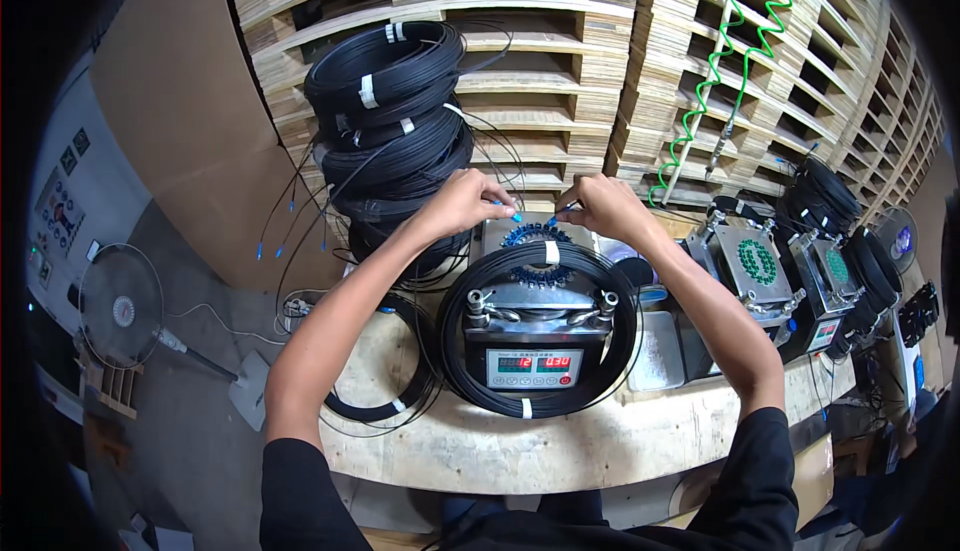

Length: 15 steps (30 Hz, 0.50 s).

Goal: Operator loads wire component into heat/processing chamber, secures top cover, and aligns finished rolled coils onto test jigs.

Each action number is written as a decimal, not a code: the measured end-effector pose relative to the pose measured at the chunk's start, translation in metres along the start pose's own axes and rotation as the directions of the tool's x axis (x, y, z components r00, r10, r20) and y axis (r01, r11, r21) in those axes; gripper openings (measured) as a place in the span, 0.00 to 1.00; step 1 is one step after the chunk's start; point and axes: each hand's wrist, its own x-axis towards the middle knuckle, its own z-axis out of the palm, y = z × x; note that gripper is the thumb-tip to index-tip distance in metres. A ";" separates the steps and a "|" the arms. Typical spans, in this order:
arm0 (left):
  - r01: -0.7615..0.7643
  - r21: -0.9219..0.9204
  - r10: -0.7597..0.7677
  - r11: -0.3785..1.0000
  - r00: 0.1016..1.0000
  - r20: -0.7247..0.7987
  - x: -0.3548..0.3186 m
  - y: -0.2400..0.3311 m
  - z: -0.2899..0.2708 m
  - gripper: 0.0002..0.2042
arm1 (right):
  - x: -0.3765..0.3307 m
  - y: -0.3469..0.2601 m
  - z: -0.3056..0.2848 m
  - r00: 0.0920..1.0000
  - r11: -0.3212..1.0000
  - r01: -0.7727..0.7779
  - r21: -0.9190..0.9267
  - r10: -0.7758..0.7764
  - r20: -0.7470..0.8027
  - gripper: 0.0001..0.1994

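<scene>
My left hand (464, 203) is closed in a pinch on a small blue-green cable connector (516, 217) above the far side of the machine. Just to its right, my right hand (606, 207) pinches a dark blue cable connector (553, 220). Below both hands is a polishing machine (535, 296) with a metal top and a digital display panel (532, 368). Blue connectors (538, 275) form a ring on its top plate. A taped coil of black cable (450, 371) loops around the machine, crossing over the ring and hiding part of it.
A tall stack of black cable coils (385, 101) rises at the far left, its loose ends hanging. Similar machines (752, 261) with green rings stand to the right on the wooden table (480, 451). Wooden pallets (570, 71) form the back; green coiled hoses (690, 121) hang there.
</scene>
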 end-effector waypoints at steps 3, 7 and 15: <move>-0.065 0.178 0.068 0.982 0.998 -0.013 0.003 0.007 0.007 0.12 | 0.002 0.000 0.008 0.998 0.996 0.052 -0.077 -0.054 -0.023 0.07; -0.067 0.217 0.075 0.974 0.997 -0.025 0.002 0.004 0.007 0.11 | 0.012 -0.011 0.009 0.993 0.974 0.094 -0.207 -0.106 -0.043 0.05; -0.024 0.217 0.023 0.976 1.000 0.007 0.004 0.016 -0.002 0.11 | 0.047 -0.041 0.007 0.961 0.846 0.250 -0.470 -0.158 0.227 0.06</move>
